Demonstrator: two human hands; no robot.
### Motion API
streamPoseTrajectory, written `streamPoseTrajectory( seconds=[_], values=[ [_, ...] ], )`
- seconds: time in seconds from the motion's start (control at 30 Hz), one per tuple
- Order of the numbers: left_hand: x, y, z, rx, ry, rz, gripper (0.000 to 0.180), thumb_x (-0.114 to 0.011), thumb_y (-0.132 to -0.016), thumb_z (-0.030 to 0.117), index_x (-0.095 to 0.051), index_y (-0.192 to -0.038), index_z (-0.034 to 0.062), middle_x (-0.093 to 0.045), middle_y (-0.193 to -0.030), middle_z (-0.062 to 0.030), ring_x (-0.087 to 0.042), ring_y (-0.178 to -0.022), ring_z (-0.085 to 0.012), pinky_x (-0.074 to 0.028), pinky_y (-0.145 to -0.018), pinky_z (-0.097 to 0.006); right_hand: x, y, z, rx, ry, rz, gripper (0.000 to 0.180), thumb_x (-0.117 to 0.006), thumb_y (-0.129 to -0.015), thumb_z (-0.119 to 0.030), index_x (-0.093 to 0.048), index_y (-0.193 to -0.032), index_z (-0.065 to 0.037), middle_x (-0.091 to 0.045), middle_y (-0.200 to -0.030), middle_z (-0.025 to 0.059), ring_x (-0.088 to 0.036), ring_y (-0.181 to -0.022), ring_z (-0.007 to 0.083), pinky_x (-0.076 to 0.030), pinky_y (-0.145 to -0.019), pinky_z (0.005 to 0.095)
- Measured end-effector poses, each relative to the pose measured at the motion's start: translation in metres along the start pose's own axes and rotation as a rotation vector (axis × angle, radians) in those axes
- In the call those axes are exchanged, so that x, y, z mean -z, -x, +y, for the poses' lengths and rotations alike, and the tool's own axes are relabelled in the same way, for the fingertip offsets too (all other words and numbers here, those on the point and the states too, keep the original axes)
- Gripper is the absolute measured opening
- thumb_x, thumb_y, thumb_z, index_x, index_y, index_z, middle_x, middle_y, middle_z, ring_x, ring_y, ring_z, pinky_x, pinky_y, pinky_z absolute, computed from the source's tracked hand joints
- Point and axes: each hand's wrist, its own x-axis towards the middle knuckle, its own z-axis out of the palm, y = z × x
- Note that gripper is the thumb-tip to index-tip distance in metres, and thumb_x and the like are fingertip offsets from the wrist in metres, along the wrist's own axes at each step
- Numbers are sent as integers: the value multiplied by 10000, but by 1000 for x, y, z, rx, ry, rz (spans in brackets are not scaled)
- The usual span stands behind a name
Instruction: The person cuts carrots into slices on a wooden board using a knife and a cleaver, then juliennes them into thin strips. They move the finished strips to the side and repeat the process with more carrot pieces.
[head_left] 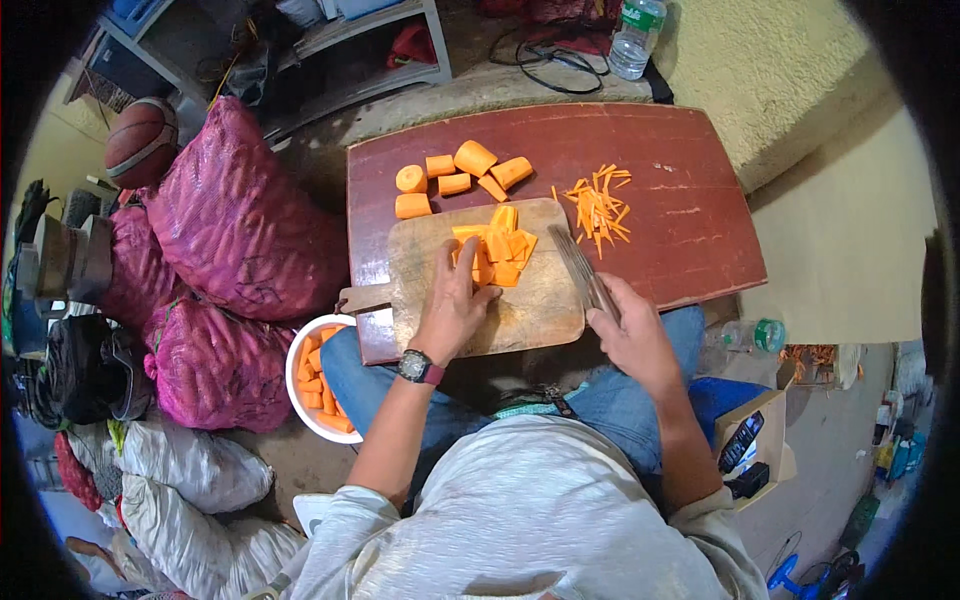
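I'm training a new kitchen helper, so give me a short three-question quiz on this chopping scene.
1. True or false: the right hand holds a knife.
2. What does the left hand press on? A) carrot slabs on the cutting board B) the bottle C) the ball
3. Where do the thin carrot strips lie?

Key:
1. True; its blade lies across the board.
2. A
3. On the red table, right of the board; the thick carrot chunks lie behind the board.
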Motion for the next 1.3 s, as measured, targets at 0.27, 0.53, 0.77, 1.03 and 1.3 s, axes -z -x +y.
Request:
streamPoseTrajectory(
  seconds=[0.27, 0.53, 0.77, 1.03, 1.3],
  values=[
    [-6, -10, 4, -76, 8, 14, 799, -874, -898, 112, -495, -1598, 40, -493, -1553, -283, -636, -1314, -498, -590, -1065, -511, -91, -26, 7, -81, -386, 49, 705, -628, -1024, -106, -378, -1653, 90, -700, -937, 177, -726, -751, 231, -585, -711, 387],
    [-4, -47, -35, -188, -8, 114, 678, -830, -939, 103, -525, -1538, 14, -501, -1528, -348, -629, -1308, -548, -585, -1066, -532, -120, -81, -6, 45, -290, -33, 662, -621, -1044, -131, -407, -1642, 55, -683, -1129, 244, -719, -996, 319, -569, -905, 441],
    [16, -43, -38, -108, 156, 115, 893, -954, -845, 182, -518, -1616, 61, -495, -1558, -257, -623, -1358, -454, -592, -1093, -507, -87, -71, -1, 88, -290, 0, 628, -678, -1024, -132, -493, -1591, 66, -719, -1273, 275, -728, -1210, 346, -545, -1072, 412],
    [27, -29, -29, -131, 8, 2, 878, -951, -844, 176, -519, -1604, 88, -454, -1603, -259, -590, -1408, -453, -570, -1143, -500, -37, 0, -15, -170, -341, -140, 630, -714, -1001, -90, -528, -1583, 66, -757, -1293, 267, -751, -1193, 323, -558, -1045, 422],
    [24, -6, -52, 53, 175, 170, 447, -790, -986, 53, -657, -1409, 0, -614, -1369, -196, -705, -1021, -304, -614, -890, -389, -12, -17, -6, 264, 165, -423, 568, -714, -947, -41, -663, -1512, -54, -779, -1245, 276, -790, -1149, 353, -597, -986, 414]
  ],
)
